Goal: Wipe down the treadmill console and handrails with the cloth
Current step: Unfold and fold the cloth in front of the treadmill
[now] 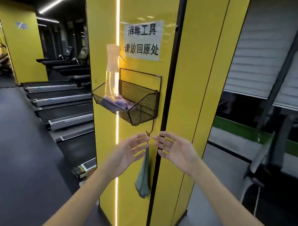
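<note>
A grey-green cloth [144, 176] hangs from a small hook [148, 133] under a black wire basket [141, 110] fixed to a yellow pillar [186, 98]. My left hand [127, 152] is open, fingers spread, just left of the hook and the cloth's top. My right hand [175, 150] is open too, just right of the hook, palm turned inward. Neither hand touches the cloth. A row of treadmills [63, 102] runs along the left, behind the pillar.
In the basket stand a clear spray bottle [112, 70] with a white head and a folded purple cloth [120, 101]. A paper sign [143, 39] is taped above. Dark gym floor lies left; another machine [273, 158] stands right, below window blinds.
</note>
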`<state>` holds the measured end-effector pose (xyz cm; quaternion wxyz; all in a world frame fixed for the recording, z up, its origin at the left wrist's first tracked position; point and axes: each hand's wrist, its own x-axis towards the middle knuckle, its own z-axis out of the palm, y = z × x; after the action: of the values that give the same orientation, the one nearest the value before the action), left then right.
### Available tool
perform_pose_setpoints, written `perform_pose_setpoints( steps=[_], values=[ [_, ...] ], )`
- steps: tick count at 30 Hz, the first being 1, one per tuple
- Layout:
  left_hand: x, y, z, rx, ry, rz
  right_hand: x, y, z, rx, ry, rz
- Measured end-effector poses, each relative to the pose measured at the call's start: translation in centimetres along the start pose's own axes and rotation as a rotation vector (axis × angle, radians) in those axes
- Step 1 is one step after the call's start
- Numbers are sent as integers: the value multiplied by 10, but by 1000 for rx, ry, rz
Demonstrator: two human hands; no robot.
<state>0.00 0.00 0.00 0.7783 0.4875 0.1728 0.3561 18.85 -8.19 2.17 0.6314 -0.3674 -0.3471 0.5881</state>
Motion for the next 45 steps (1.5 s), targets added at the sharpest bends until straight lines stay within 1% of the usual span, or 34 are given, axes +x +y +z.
perform_pose_setpoints(
  steps=[2,4,7,10,12,14,17,20,22,27,29,31,34,36,38,41,45],
  values=[
    [16,-11,-5,228,213,16,15,10,-1,-224,130,-5],
    [34,-21,-9,424,310,33,34,26,-6,-430,267,3],
    [69,-33,-18,596,351,46,60,48,-14,-642,390,15],
    [97,-42,-21,722,351,39,86,68,-25,-804,378,19],
    [110,-47,-25,746,355,-34,97,79,-31,-830,397,24],
    [119,-52,-32,732,368,-81,104,86,-33,-806,395,22],
    [122,-55,-42,594,446,-43,106,91,-31,-843,434,-12],
    [115,-45,-41,512,462,26,107,91,-26,-931,458,-71],
    [111,-35,-38,485,435,79,106,88,-20,-961,425,-128],
    [95,-18,-30,406,352,173,91,71,-2,-927,367,-249],
    [87,-18,-29,416,278,178,81,65,1,-911,352,-267],
    [79,-23,-27,509,178,138,68,56,1,-890,358,-289],
    [69,-33,-15,724,-29,63,42,35,-6,-827,399,-332],
    [67,-36,5,819,-121,90,21,18,-13,-815,423,-365],
    [68,-38,31,841,-201,145,-4,-2,-23,-852,458,-381],
    [76,-46,68,900,-262,184,-39,-26,-39,-876,459,-398],
    [83,-66,139,952,-361,194,-97,-61,-74,-917,551,-443]
  ],
)
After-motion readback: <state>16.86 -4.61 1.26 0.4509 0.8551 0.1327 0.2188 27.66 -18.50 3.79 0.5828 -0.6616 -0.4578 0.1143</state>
